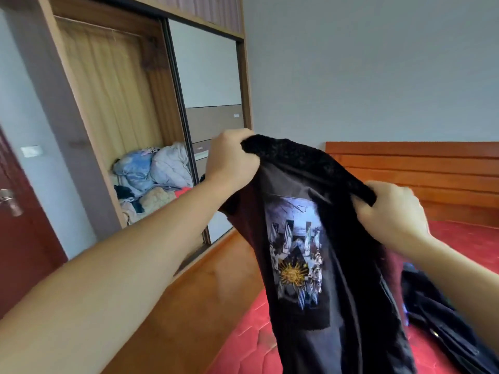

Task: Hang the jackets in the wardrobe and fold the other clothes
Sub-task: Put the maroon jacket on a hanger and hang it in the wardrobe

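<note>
Hands, left (231, 157) and right (391, 209), grip fuzzy-collared black jacket (310, 265).

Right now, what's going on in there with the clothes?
A person is holding up a dark jacket with a fuzzy black collar, the left hand and the right hand each gripping the collar. It hangs over the red bed, not yet on a hanger. More dark clothes lie on the bed at the right. The wardrobe stands open at the left, with bundled bedding piled inside.
</note>
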Motion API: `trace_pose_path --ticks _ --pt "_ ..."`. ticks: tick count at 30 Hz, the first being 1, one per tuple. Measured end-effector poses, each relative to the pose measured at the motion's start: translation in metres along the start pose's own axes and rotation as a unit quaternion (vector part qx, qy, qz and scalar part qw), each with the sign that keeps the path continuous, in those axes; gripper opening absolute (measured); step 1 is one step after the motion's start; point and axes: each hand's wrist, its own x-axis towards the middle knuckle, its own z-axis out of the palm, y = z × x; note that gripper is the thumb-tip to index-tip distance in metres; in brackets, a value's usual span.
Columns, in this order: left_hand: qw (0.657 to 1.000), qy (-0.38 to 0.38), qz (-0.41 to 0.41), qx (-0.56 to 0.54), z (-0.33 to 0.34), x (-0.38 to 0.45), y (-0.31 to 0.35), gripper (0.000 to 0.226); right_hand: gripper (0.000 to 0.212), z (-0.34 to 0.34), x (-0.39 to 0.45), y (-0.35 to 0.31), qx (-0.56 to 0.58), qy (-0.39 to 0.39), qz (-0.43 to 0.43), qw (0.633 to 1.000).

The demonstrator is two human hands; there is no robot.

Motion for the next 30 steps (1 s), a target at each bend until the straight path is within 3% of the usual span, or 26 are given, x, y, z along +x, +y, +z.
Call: trace_pose_path --ticks 4,9,13,16,20,22,24,26,30 --pt "0.996 0.007 0.044 0.076 -0.059 0.015 -0.014 0.024 0.033 0.03 0.009 -0.039 0.099 0.0 0.03 0.995" --pt "0.98 0.016 0.06 0.188 -0.151 0.021 -0.062 0.029 0.024 0.061 0.03 -0.102 0.038 0.071 -0.062 0.995" --pt "0.931 0.043 0.124 0.341 -0.229 0.008 -0.132 0.026 0.021 0.099 0.037 -0.173 -0.004 0.067 -0.134 0.989" --pt "0.914 0.069 0.109 0.385 -0.293 -0.007 -0.197 0.033 0.028 0.132 0.037 -0.238 -0.027 0.064 -0.168 0.983" --pt "0.931 0.028 -0.002 0.365 -0.366 -0.015 -0.277 0.038 0.022 0.182 0.037 -0.32 0.022 -0.007 -0.179 0.984" --pt "0.951 -0.058 -0.034 0.301 -0.396 -0.018 -0.309 0.034 0.01 0.202 0.044 -0.355 0.051 -0.097 -0.191 0.975" --pt "0.962 -0.147 -0.053 0.223 -0.42 -0.018 -0.336 0.018 0.017 0.22 0.048 -0.383 0.058 -0.174 -0.2 0.962" --pt "0.96 -0.188 -0.081 0.191 -0.439 -0.015 -0.362 0.007 0.018 0.237 0.054 -0.411 0.058 -0.222 -0.197 0.953" --pt "0.959 -0.184 -0.138 0.163 -0.466 -0.003 -0.415 0.016 0.059 0.28 0.071 -0.457 0.09 -0.228 -0.203 0.948"
